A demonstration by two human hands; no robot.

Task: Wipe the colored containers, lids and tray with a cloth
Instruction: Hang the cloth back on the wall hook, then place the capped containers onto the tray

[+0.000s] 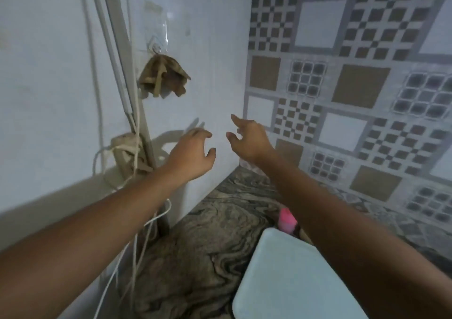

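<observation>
1. I see my left hand (193, 152) and right hand (247, 140) raised before a white wall (208, 37), fingers loosely spread, holding nothing.
2. The brown cloth (162, 76) hangs on that wall, above the left hand.
3. A marbled counter (208, 245) meets a patterned tiled wall (354, 86).
4. A pale blue tray (288, 282) and a pink container (287, 219) sit beside my right forearm.

The right forearm (354, 233) is hiding most of the pink container (286, 219) at lower right and overlapping the tray (281, 282), which is running off the bottom edge. The cloth (162, 76), upper left, is looking blurred, its pattern unreadable.
</observation>
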